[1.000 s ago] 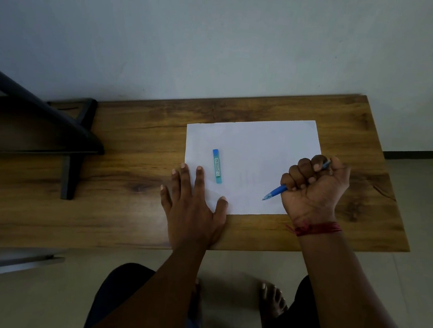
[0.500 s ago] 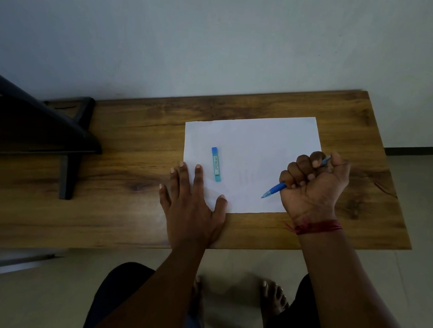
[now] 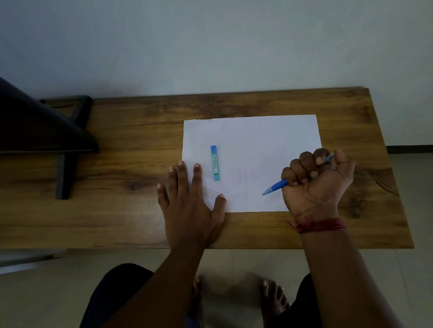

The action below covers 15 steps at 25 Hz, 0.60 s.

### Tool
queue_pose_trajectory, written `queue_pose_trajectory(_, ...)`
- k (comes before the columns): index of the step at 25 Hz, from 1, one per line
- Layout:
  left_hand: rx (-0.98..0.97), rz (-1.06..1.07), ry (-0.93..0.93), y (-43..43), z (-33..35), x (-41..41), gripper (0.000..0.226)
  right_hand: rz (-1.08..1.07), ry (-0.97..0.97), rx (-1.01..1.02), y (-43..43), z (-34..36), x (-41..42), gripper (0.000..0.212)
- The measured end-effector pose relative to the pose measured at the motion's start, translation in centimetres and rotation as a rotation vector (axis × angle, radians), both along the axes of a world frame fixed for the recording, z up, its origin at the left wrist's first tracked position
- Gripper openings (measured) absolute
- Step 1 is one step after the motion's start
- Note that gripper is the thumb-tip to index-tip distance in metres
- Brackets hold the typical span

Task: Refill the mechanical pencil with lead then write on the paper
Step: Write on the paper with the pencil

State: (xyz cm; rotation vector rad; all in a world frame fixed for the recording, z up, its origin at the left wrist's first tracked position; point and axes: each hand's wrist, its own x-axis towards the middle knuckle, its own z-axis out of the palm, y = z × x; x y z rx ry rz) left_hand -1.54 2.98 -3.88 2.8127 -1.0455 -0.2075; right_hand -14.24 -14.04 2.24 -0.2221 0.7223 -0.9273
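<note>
A white sheet of paper (image 3: pixel 260 147) lies on the wooden table (image 3: pixel 132 139). On its left part rests a slim blue-green lead case (image 3: pixel 215 163). My left hand (image 3: pixel 192 204) lies flat, fingers spread, on the paper's near left corner. My right hand (image 3: pixel 317 185) is closed in a fist around a blue mechanical pencil (image 3: pixel 277 186). The pencil's tip points down-left, at or just above the paper; its top end sticks out past my thumb. Faint marks show on the paper near the tip.
A dark metal frame (image 3: pixel 70 145) stands on the table's left part. A grey wall runs behind the table. The table's near edge is close to my knees, with bare feet (image 3: pixel 273 298) on the tiled floor below.
The view has shifted slightly. Both hands keep their places on the paper, and the pencil stays in my right fist.
</note>
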Motion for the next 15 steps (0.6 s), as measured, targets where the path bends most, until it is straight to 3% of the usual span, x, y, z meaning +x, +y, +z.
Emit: queue_pose_trajectory(15, -0.016, 0.0, -0.009, 0.02, 0.04, -0.03, 0.084, 0.004, -0.017, -0.002, 0.31, 0.22, 0.37, 0.043)
